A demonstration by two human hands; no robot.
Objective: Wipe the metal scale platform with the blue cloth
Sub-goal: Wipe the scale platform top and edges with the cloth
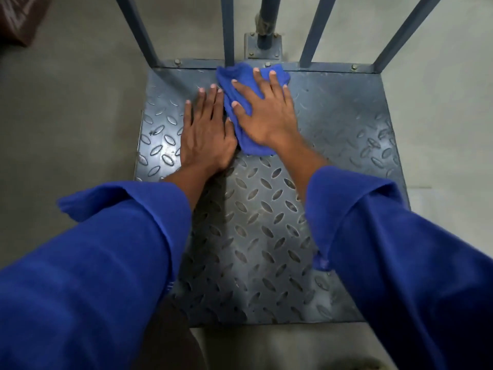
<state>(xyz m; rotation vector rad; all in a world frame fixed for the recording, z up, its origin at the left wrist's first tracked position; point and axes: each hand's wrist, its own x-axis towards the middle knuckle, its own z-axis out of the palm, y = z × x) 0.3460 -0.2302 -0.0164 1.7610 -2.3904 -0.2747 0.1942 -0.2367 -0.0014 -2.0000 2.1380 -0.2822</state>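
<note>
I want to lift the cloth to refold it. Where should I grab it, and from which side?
Probably the cloth by its near end, which sticks out free behind the right hand; pinch it from the near side. The far end is crowded by the rear rail and uprights.

A loose royal-blue fabric left sleeve (93, 263) and matching right sleeve (400, 249) have wide cuffs turned back at the forearms; the left hand (205, 134) and right hand (266, 116) are bare.
</note>
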